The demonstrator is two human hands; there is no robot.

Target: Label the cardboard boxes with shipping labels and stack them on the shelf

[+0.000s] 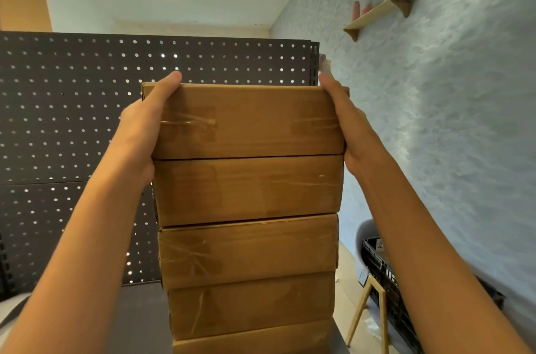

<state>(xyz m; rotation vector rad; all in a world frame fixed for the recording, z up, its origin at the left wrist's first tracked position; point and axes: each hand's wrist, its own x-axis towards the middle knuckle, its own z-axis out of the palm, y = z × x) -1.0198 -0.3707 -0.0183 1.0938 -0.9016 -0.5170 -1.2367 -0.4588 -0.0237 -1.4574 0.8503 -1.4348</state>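
Note:
A tall stack of several flat brown cardboard boxes (249,249), sealed with clear tape, stands on the dark grey shelf (136,321). The top box (246,121) lies flush on the stack. My left hand (145,127) grips its left end, thumb over the upper edge. My right hand (345,121) presses on its right end, fingers reaching past the far corner. No shipping label shows on the faces turned toward me.
A dark perforated back panel (87,110) rises behind the stack. A textured blue wall (449,121) with a small wooden wall shelf (377,14) is on the right. Below right stand a black crate (385,275) and a wooden-legged chair (368,304).

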